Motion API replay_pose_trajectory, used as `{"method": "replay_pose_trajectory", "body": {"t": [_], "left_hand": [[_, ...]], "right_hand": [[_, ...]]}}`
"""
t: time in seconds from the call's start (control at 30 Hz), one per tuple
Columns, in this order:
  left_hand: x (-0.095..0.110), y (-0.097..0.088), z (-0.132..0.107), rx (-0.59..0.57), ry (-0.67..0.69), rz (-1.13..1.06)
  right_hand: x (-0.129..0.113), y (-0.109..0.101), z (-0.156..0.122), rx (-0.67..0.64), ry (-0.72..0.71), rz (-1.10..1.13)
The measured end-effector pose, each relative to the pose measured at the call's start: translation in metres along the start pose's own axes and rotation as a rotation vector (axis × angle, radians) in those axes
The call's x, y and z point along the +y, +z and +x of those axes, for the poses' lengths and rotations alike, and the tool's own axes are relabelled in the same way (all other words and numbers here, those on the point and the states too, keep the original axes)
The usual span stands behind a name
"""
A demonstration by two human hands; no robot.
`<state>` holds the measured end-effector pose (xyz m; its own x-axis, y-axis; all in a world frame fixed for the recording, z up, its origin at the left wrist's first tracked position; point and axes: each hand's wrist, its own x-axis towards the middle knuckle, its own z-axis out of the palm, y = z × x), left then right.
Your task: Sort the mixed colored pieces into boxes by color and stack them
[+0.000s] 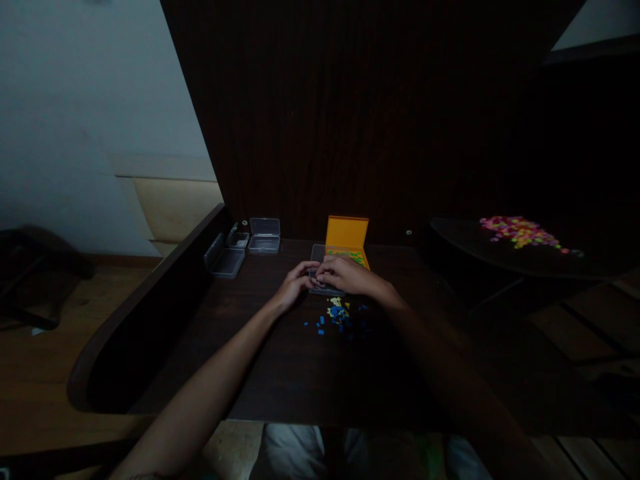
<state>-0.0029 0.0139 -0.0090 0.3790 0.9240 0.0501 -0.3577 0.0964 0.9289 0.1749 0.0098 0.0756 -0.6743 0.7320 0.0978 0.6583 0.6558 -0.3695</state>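
A small clear plastic box [327, 291] with its lid up lies on the dark desk in front of me. My left hand [296, 283] grips the box's left side with bent fingers. Over the same box, my right hand [345, 273] is closed, its fingertips bunched down inside; anything between them is too small and dark to make out. Just below the box is a loose pile of small blue pieces [321, 331] and pale yellow pieces [336, 303]. Behind my right hand stands an orange box [347, 231], lid open, holding green and yellow pieces.
Several open clear boxes, including one [227, 262] by the side panel and another [265, 244] at the back, stand at the desk's left. A heap of pink, red and yellow pieces [520, 232] lies on a dark surface at right. A raised side panel [150, 307] bounds the left.
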Motion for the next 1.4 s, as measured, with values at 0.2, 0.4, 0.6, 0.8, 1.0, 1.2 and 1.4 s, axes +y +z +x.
{"method": "replay_pose_trajectory", "body": {"t": [0.2,0.4,0.6,0.8,1.0,1.2,1.4], "left_hand": [[0.001,0.000,0.000,0.010,0.009,0.011],[0.002,0.001,-0.001,0.022,0.007,0.016],[0.000,0.000,0.001,0.029,0.008,0.009],[0.001,0.000,0.000,0.013,-0.010,-0.012],[0.002,0.000,-0.002,0.012,-0.006,0.007],[-0.001,-0.001,0.000,0.013,0.010,0.046],[0.000,0.000,0.001,-0.006,0.009,0.012]], "right_hand": [[-0.006,-0.004,0.006,-0.093,-0.030,-0.112],[-0.006,-0.002,0.003,-0.112,-0.046,-0.126],[-0.006,0.002,0.005,-0.118,-0.010,-0.188],[0.000,0.000,-0.003,-0.057,-0.019,-0.144],[0.001,0.007,-0.007,-0.065,0.021,-0.134],[-0.004,0.008,-0.011,-0.023,0.041,-0.134],[-0.006,0.011,-0.030,0.243,0.069,-0.028]]}}
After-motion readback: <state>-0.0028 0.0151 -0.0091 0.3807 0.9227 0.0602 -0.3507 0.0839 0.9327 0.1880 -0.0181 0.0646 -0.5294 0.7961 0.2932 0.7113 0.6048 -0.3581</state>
